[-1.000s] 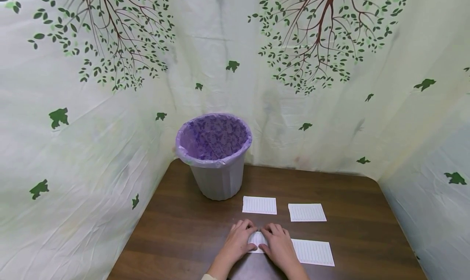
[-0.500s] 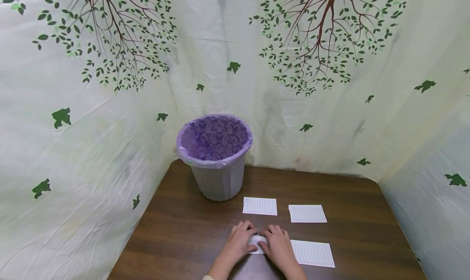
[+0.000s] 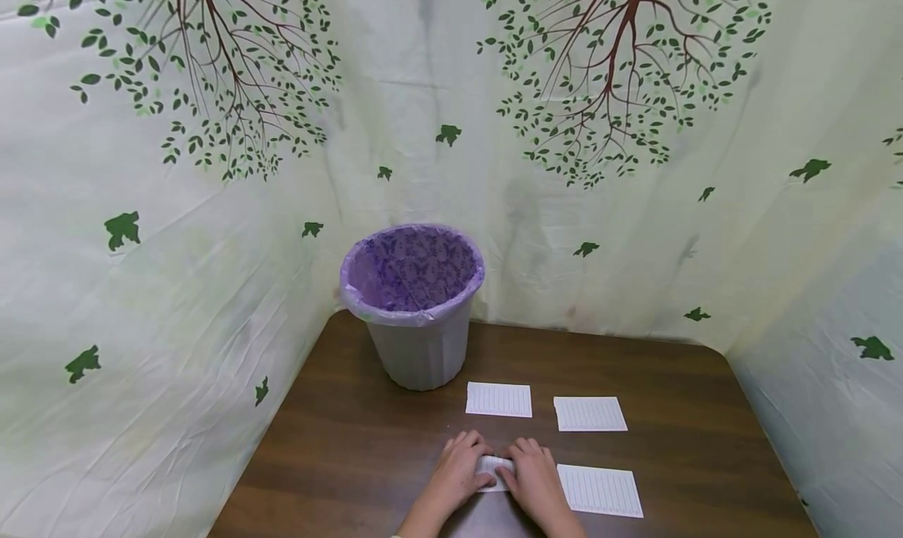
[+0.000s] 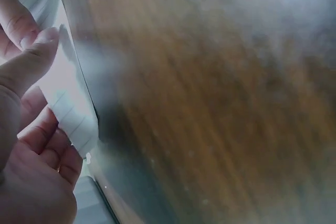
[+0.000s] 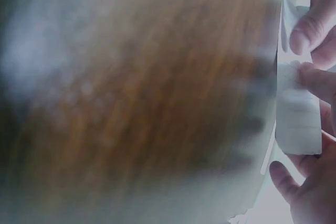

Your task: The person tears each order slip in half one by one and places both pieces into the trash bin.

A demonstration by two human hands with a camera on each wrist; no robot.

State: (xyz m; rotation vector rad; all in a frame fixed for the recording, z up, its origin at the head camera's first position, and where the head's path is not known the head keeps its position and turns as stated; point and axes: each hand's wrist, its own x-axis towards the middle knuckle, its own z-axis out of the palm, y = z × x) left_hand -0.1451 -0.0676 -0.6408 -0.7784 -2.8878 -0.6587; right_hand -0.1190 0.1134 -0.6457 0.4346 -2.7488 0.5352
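A small white lined card (image 3: 488, 466) is held at the front of the table between my two hands. My left hand (image 3: 455, 469) grips its left part, thumb on the near side and fingers curled behind. On its right part my right hand (image 3: 534, 479) does the same, thumbs close together. Seen from the left wrist, the card (image 4: 68, 100) looks bent, with its lower edge at the table top. The right wrist view shows the card (image 5: 297, 116) as a narrow, folded-looking strip between thumbs and fingers. Fingertips behind it are partly hidden.
Three more lined cards lie flat: one behind my hands (image 3: 498, 399), one at back right (image 3: 590, 414), one right of my right hand (image 3: 601, 491). A grey bin (image 3: 422, 354) with a purple liner stands at the table's back left. Patterned cloth (image 3: 522, 209) surrounds the brown table (image 3: 339, 444).
The card's far edge appears lower between the hands than a second ago, as it curls toward me. Both hands stay in nearly the same place, and the head view has shifted slightly.
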